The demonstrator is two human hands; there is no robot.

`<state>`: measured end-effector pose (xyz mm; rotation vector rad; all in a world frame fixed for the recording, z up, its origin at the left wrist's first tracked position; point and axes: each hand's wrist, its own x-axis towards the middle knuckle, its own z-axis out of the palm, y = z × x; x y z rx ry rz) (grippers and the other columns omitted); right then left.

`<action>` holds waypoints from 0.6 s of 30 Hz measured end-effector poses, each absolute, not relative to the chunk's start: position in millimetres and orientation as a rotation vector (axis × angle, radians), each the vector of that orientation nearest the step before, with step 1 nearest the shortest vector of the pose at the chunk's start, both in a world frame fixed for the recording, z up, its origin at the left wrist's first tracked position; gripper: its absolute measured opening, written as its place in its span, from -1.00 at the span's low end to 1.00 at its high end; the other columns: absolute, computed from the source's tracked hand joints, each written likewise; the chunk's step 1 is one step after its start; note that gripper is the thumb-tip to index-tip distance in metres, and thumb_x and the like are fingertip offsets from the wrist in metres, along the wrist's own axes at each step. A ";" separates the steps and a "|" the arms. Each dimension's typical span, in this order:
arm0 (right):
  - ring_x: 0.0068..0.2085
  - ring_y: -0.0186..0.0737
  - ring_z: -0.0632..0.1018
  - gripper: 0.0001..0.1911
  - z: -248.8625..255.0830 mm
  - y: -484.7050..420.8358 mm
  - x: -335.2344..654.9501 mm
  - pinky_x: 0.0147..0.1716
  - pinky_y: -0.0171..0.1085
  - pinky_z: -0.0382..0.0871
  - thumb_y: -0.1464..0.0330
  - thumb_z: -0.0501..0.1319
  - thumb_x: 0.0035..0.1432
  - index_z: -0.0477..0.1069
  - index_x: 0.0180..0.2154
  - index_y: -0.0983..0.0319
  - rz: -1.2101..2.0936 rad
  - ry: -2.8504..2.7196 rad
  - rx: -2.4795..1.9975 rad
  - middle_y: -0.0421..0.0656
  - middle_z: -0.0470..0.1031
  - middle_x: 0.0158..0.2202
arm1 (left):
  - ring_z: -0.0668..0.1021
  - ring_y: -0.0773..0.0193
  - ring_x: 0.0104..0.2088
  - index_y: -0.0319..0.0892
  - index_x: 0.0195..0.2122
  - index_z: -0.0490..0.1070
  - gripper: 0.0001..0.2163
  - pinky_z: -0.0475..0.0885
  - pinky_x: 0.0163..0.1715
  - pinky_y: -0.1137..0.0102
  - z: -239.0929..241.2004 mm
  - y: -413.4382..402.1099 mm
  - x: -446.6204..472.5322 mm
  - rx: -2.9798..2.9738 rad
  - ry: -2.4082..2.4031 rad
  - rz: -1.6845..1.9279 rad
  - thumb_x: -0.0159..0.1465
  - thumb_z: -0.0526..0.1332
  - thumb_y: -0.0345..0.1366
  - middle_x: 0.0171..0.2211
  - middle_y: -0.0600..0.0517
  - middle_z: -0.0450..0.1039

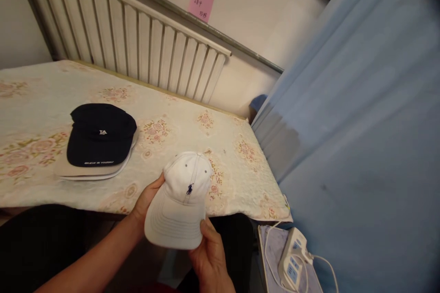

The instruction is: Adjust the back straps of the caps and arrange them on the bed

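A white baseball cap (pixel 182 197) with a small dark embroidered figure on its front is held up over the near edge of the bed, brim toward me. My left hand (pixel 147 199) grips its left side, the fingers partly hidden behind the crown. With the thumb on top, my right hand (pixel 209 247) pinches the right edge of the brim, its other fingers underneath. To the left, a dark navy cap (pixel 101 135) with white letters lies stacked on lighter caps (pixel 98 171), of which only the brims show.
A flower-patterned cover (pixel 172 119) lies over the bed. Behind it stand a white radiator (pixel 137 36) and a wall with a pink note (pixel 201 3). A blue curtain (pixel 354 137) hangs on the right. Lower right, a white power strip (pixel 292 261) with cables rests on a small surface.
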<state>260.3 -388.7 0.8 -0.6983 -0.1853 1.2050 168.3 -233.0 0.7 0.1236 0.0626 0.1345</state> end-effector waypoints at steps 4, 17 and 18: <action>0.02 -0.01 0.53 -0.45 -1.3 -387.2 273.7 0.05 0.00 0.37 0.34 0.34 -0.09 0.41 0.01 0.21 1.204 -0.262 -0.745 -0.03 0.53 0.01 | 0.57 -0.14 -0.09 -0.38 0.17 0.29 -0.45 0.36 0.01 0.06 -11.2 -226.1 172.2 0.151 0.084 0.182 0.28 0.05 -0.07 -0.13 -0.25 0.56; 0.00 0.03 0.54 -0.32 -6.1 -387.7 324.4 -0.01 -0.03 0.41 0.35 0.40 -0.14 0.35 0.09 0.26 1.128 -0.291 -0.737 0.04 0.54 -0.03 | 0.60 0.00 -0.13 -0.38 0.13 0.33 -0.61 0.33 0.05 0.14 -28.8 -208.0 200.9 0.298 0.258 0.332 0.32 0.01 -0.36 -0.19 -0.21 0.59; 0.00 0.03 0.54 -0.33 -6.0 -387.7 326.1 -0.02 -0.03 0.41 0.34 0.39 -0.14 0.36 0.08 0.27 1.128 -0.296 -0.742 0.04 0.55 -0.03 | 0.60 -0.01 -0.13 -0.37 0.13 0.32 -0.61 0.33 0.05 0.14 -29.3 -207.7 203.2 0.300 0.249 0.319 0.31 0.01 -0.35 -0.18 -0.21 0.59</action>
